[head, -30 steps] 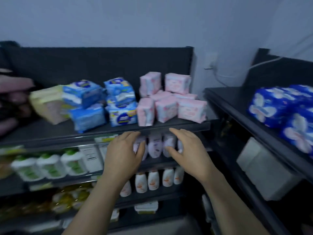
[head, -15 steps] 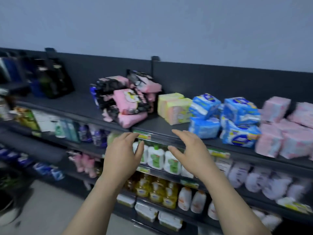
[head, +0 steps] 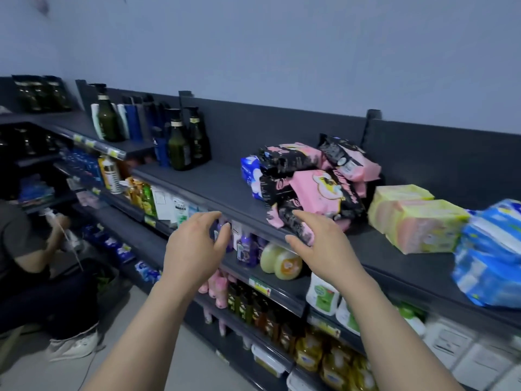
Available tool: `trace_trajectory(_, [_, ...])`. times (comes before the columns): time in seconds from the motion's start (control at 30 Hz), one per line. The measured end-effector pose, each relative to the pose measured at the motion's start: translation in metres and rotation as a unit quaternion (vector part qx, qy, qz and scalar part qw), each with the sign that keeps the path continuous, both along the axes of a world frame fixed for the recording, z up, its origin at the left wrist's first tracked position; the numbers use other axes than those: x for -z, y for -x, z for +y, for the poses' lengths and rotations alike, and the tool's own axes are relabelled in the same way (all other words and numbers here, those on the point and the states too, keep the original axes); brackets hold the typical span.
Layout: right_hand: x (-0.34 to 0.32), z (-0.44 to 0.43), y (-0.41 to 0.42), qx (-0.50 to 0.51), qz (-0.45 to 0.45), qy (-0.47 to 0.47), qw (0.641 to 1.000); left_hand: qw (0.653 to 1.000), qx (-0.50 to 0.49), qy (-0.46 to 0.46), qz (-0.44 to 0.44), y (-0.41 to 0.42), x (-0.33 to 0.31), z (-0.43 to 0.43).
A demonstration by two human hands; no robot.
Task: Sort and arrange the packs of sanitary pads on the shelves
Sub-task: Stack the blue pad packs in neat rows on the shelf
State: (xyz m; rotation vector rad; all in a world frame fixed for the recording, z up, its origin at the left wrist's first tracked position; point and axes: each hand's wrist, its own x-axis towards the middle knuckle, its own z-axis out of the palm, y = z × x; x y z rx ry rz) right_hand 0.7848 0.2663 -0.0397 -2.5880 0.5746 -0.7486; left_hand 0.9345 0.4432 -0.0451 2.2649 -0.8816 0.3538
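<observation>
Head view: crinkly pink-black packs (head: 318, 190) heaped on matte shelf (head: 214, 187)

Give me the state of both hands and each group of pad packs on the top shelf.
Left hand: open, empty.
Right hand: open, empty.
Pink-and-black packs: jumbled heap, tilted and overlapping, just beyond the right fingertips.
Blue-and-white pack: partly hidden at the heap's left end.
Yellow packs: lying together, tidy.
Blue packs: piled, blurred.

pink-and-black packs (head: 315, 190); yellow packs (head: 417, 221); blue-and-white packs (head: 490, 258); dark grey shelf (head: 208, 184)
</observation>
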Motion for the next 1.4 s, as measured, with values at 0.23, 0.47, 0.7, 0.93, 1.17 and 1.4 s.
trace_trajectory(0.23, [-0.011,-0.053,-0.088,-0.004,-0.015,0.037,0.999,1.000,-0.017,0.014,0.020,-0.087,-0.003,-0.044])
trace_trajectory(0.47, [-0.036,-0.116,-0.174,-0.002,-0.039,0.106,0.994,0.999,0.002,0.033,0.028,-0.173,-0.011,-0.106])
trace_trajectory(0.7, [-0.051,-0.147,-0.232,0.017,-0.013,0.119,0.993,0.997,0.055,-0.008,0.052,-0.259,-0.007,-0.157])
trace_trajectory(0.93, [-0.064,-0.153,-0.282,0.077,0.078,0.129,0.986,0.985,0.163,-0.025,0.054,-0.341,-0.002,-0.215])
trace_trajectory(1.17, [-0.062,-0.134,-0.323,0.189,0.032,0.126,0.973,0.954,0.291,-0.060,0.042,-0.417,0.004,-0.261])
trace_trajectory(1.4, [-0.019,-0.098,-0.350,0.316,-0.026,0.111,0.942,0.915,0.386,-0.113,0.022,-0.450,0.030,-0.299])
